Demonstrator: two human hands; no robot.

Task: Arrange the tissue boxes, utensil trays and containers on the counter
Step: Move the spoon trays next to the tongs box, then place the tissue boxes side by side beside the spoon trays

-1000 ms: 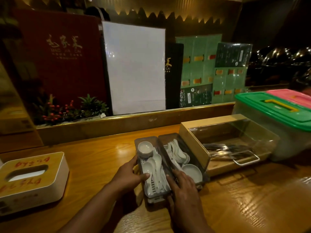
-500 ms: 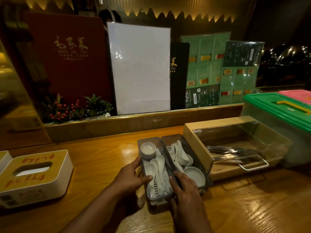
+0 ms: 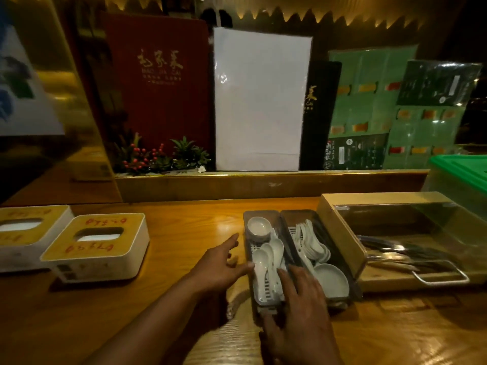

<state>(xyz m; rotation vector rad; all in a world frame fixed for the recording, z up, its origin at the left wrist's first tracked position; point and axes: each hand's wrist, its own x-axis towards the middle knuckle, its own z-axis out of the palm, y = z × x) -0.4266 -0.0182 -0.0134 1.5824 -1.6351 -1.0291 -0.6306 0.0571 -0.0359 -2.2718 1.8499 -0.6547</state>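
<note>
Two grey utensil trays stand side by side on the wooden counter [image 3: 184,233]. The left tray [image 3: 263,212] holds white spoons [image 3: 263,262] and a small white dish [image 3: 259,227]. The right tray [image 3: 297,213] holds more spoons and a dish. My left hand [image 3: 221,262] lies beside the left tray with its fingers spread, only the thumb touching the rim. My right hand [image 3: 297,306] grips the near end of the left tray, fingers on top and thumb at the front. Two white tissue boxes [image 3: 105,243] [image 3: 21,233] with yellow tops sit at the left.
A wooden cutlery box [image 3: 340,233] with a clear lid and metal handle touches the right tray. A green-lidded plastic container [image 3: 458,175] stands at the far right. Menus and a small plant [image 3: 163,154] line the raised ledge behind the counter.
My left hand has let go of the left tray's side and spread its fingers. The view has swung left, bringing a second tissue box into sight. My right hand stays on the tray.
</note>
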